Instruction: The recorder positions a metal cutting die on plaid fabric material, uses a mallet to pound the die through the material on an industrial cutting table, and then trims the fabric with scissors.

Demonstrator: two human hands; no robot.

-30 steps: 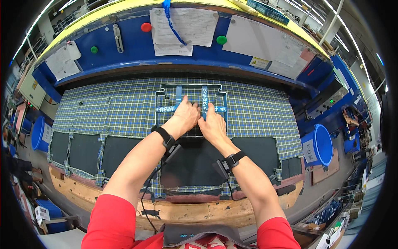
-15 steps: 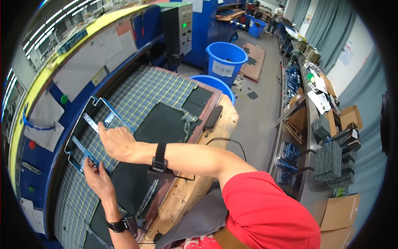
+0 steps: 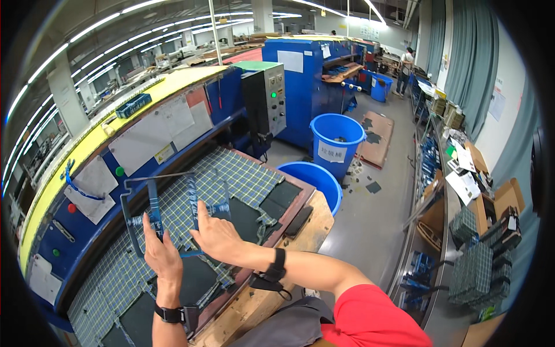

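A blue metal cutting die (image 3: 154,199), an open frame with crossbars, is tilted up above the green-and-blue checked fabric (image 3: 245,173). My left hand (image 3: 163,258) grips its left crossbar, index finger stretched up along the bar. On the other crossbar my right hand (image 3: 218,237) takes hold, its index finger also pointing upward. The undersides of both grips are partly hidden. Below the die, the checked fabric lies over the machine bed with rectangular cut-outs, where dark material (image 3: 185,280) shows through.
The blue press (image 3: 136,156) with papers on its front rises beyond the fabric, its control box (image 3: 269,98) at the end. A wooden ledge (image 3: 263,289) edges the bed. Blue bins (image 3: 338,136) stand past it. Stacked checked pieces (image 3: 471,272) sit on the right-hand bench.
The cutting die has been raised and tilted up from the fabric, with both hands on it. My view has lifted, showing more of the room.
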